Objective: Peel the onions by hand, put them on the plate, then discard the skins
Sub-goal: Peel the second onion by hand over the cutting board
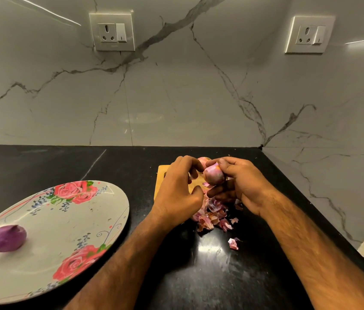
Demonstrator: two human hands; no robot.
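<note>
1. Fingers [225,163] of the right hand [243,184] grip a pink onion [214,174] above the cutting board [162,175].
2. Left hand [176,191] fingers curl beside it; whether they pinch skin cannot be told.
3. A purple onion [7,238] lies on the plate [64,231]; skins [212,215] lie piled on the bench [210,276].

Bare black tabletop [131,166] lies open between the floral plate [64,231] and the wooden cutting board [162,175], and behind the plate up to the marble backsplash [176,97]. Onion skins [210,218] clutter the board's near edge and the tabletop before it. The marble side wall [333,186] closes the right.
</note>
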